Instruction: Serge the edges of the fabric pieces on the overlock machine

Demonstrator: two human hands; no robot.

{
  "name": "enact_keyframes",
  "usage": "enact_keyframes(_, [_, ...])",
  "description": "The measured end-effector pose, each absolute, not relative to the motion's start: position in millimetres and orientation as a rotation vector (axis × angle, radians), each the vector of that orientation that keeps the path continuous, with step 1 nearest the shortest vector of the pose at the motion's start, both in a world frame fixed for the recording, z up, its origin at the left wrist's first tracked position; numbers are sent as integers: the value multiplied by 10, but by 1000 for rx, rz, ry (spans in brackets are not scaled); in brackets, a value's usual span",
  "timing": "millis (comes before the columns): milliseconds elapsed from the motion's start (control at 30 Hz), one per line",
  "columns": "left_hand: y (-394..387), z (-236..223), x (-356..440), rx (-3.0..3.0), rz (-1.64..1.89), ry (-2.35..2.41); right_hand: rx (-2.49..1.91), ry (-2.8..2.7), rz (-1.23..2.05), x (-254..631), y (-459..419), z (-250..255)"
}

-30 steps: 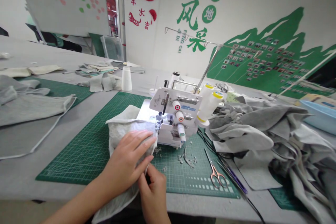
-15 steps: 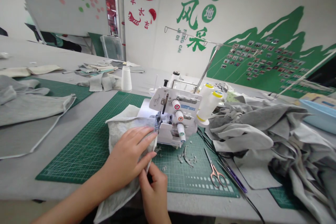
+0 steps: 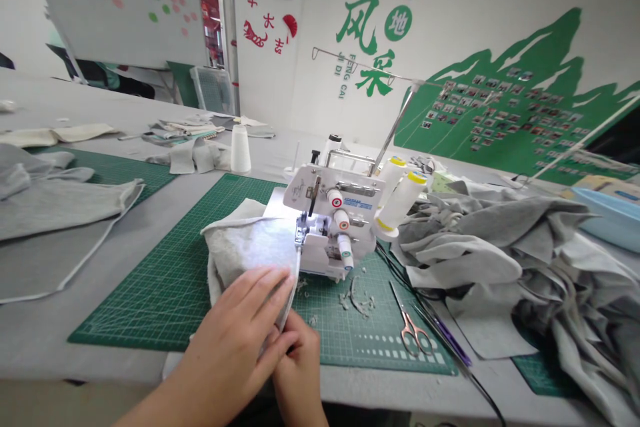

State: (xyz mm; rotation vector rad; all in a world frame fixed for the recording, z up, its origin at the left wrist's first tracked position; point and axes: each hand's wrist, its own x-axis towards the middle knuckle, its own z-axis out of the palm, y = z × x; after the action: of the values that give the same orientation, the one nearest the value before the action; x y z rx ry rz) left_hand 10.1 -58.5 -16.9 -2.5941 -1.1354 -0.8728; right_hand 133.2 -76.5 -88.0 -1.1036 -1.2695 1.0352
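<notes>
A light grey piece of fabric [image 3: 250,243] lies at the lit needle area of a white overlock sewing machine [image 3: 330,213], its right edge running under the presser foot. My left hand [image 3: 245,320] rests on top of the cloth with fingers stretched out and lying flat, pointing toward the machine. Below it, my right hand [image 3: 299,363] has its fingers closed on the fabric's near edge. Part of the right hand's fingers is hidden behind the left hand. The cloth's lower end is mostly covered by my left forearm.
A green cutting mat [image 3: 145,300] lies under the machine, with grey lint scraps [image 3: 357,300] and scissors [image 3: 413,333] on it. Purple-handled tweezers [image 3: 450,340] lie beside a black cable. A heap of grey fabric [image 3: 500,247] fills the right; thread cones [image 3: 403,203] stand behind the machine.
My left hand has slid back along the cloth, toward me and away from the needle area, uncovering more fabric. My right hand stays on the near edge, now closer to the left.
</notes>
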Motion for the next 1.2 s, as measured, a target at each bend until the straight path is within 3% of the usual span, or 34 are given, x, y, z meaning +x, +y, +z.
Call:
enact_keyframes(333, [-492, -209, 177, -2552, -800, -1163, -1059, -1283, 1060, 1307, -776, -866])
enact_keyframes(600, [-379, -234, 193, -2544, -795, -1205, -1290, -1355, 614, 1304, -800, -1070])
enact_keyframes(1200, [-633, -276, 149, -2564, -828, -1132, -1145, -1359, 1001, 1327, -762, -853])
